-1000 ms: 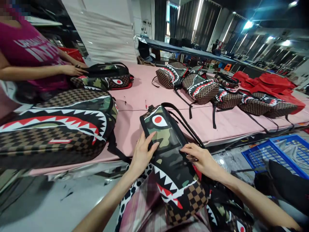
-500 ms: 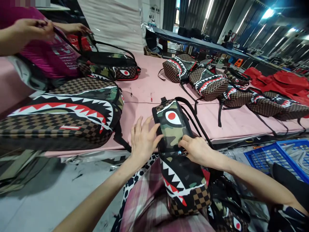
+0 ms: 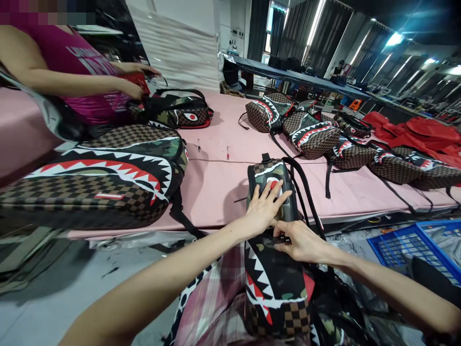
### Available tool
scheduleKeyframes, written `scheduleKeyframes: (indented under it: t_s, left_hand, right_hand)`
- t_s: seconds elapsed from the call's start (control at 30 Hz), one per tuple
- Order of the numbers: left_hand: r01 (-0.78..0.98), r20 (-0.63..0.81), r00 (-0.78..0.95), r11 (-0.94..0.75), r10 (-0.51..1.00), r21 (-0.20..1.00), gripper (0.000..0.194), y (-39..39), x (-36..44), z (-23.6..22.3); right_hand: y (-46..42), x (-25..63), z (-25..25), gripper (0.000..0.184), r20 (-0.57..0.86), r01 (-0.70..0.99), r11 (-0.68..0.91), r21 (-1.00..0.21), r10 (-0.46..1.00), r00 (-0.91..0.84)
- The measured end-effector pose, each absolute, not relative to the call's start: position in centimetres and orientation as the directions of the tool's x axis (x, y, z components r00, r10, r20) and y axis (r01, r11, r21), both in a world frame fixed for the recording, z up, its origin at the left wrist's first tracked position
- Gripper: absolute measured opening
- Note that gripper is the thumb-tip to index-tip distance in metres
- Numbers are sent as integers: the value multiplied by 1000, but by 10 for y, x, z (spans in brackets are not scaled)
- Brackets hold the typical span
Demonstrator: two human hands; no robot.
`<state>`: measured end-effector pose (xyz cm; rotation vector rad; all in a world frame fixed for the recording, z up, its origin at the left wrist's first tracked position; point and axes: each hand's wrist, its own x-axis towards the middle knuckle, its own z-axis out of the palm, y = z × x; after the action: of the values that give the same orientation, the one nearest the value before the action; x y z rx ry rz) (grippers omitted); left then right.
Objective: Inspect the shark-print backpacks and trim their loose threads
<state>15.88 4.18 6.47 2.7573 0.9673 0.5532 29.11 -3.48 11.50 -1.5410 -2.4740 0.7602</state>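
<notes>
A backpack (image 3: 275, 266) with a shark-mouth print, camouflage and brown checks stands on end, leaning from my plaid-covered lap against the table's edge. My left hand (image 3: 264, 209) lies on its upper panel with fingers spread, partly covering the red-and-white eye. Just below, my right hand (image 3: 300, 242) is closed in a pinch at the bag's middle seam. Whatever is between those fingers is too small to make out. Black straps (image 3: 306, 187) loop off the bag's right side.
A large matching backpack (image 3: 104, 173) lies on the pink table (image 3: 219, 187) at left. Behind it, a person in a magenta shirt (image 3: 90, 72) handles another backpack (image 3: 190, 117). Several more bags (image 3: 313, 137) and red cloth (image 3: 425, 137) lie at right. A blue crate (image 3: 418, 250) stands below.
My left hand has moved right, from the bag's left edge onto its eye panel. My right hand stays near the seam. The other person's hands have lowered toward their bag.
</notes>
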Motion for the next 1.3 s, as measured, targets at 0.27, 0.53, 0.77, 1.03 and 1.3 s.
scheduleKeyframes:
  t_s: [0.27, 0.53, 0.77, 1.03, 1.3]
  left_hand:
    - [475, 440, 668, -799, 600, 369, 73, 46, 162, 57]
    - [306, 357, 792, -828, 496, 470, 26, -16, 118, 58]
    - [455, 480, 674, -827, 561, 329, 17, -68, 122, 43]
    - [364, 605, 676, -904, 421, 223, 16, -93, 113, 2]
    - [330, 598, 693, -915, 402, 233, 17, -101, 113, -3]
  right_hand:
    - [-45, 316, 100, 15, -153, 650, 178, -739, 895, -418]
    - [-74, 341, 116, 24, -118, 755, 273, -597, 900, -419]
    - [-116, 337, 85, 14, 116, 832, 553, -44, 830, -546]
    - [-141, 341, 33, 22, 337, 692, 716, 94, 631, -699]
    - [-157, 340, 25, 23, 329, 712, 701, 34, 665, -671]
